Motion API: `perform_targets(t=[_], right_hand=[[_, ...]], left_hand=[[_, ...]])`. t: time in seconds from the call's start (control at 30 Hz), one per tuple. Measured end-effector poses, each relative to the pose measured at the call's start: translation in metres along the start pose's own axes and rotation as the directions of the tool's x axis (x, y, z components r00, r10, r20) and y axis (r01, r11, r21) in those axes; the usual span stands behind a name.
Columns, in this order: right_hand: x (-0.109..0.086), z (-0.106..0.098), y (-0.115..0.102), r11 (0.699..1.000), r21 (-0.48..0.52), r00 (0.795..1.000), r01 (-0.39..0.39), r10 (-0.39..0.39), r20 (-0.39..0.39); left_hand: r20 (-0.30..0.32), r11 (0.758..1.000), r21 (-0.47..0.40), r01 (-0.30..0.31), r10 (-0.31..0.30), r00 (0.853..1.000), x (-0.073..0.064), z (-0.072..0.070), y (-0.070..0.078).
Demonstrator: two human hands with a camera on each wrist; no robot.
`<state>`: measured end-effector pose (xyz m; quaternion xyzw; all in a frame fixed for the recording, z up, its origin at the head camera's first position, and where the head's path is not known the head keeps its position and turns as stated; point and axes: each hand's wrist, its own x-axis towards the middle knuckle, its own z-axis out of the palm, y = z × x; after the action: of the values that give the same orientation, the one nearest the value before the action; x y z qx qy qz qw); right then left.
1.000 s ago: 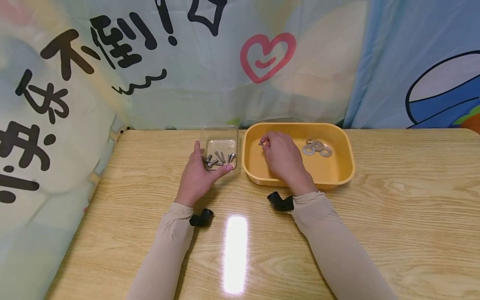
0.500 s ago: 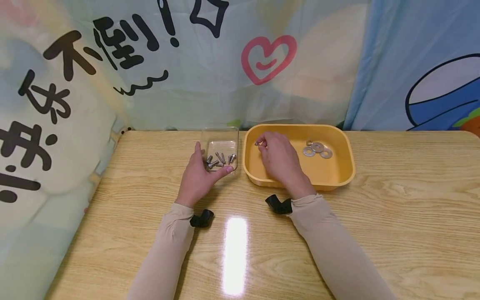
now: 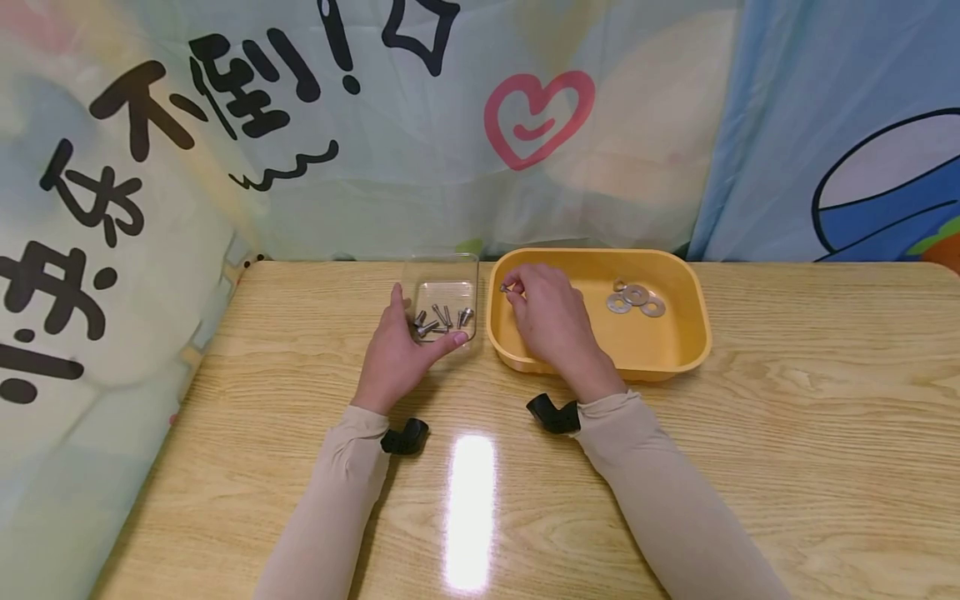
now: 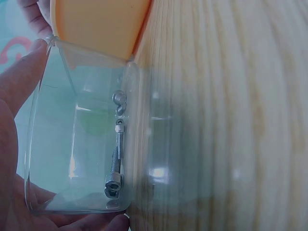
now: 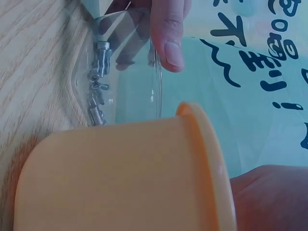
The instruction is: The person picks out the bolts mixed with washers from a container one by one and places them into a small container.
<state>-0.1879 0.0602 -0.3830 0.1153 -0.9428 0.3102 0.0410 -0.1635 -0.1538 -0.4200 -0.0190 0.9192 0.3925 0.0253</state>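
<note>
My left hand (image 3: 396,358) holds a clear plastic box (image 3: 442,293) by its near end, the thumb at the right corner and the fingers along the left side. Several silver screws (image 4: 115,166) lie on the floor of that box. Over the left part of a yellow tub (image 3: 641,354), my right hand (image 3: 551,321) pinches a small metal screw (image 3: 505,288) between thumb and fingertips. Only its tip shows, so its full length is hidden. In the right wrist view the tub's wall covers most of the right hand.
Several flat washers (image 3: 636,295) lie in the right half of the tub, with a small nut-like ring (image 3: 619,285) beside them. Box and tub stand side by side on a wooden table (image 3: 817,417). A printed cloth (image 3: 645,167) hangs directly behind.
My right hand has moved left inside the tub, carrying the small screw toward the tub's left wall. My left hand and the clear box have stayed in place.
</note>
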Motion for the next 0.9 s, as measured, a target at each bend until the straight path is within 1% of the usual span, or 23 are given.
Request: perform_targets(t=[0.4, 0.57, 0.9], right_hand=[[-0.001, 0.002, -0.005, 0.997, 0.018, 0.998, 0.070, -0.069, -0.010], [-0.002, 0.005, -0.008, 0.995, 0.025, 0.996, 0.093, -0.094, 0.005], [-0.005, 0.013, -0.014, 0.990, 0.007, 0.989, 0.143, -0.143, 0.027]], left_hand=[[0.005, 1.000, -0.017, -0.004, 0.004, 1.000, 0.002, 0.000, 0.002], [0.002, 1.000, -0.022, -0.014, 0.014, 1.000, 0.003, 0.001, 0.001], [-0.006, 0.999, -0.027, -0.017, 0.017, 1.000, 0.002, 0.001, -0.002]])
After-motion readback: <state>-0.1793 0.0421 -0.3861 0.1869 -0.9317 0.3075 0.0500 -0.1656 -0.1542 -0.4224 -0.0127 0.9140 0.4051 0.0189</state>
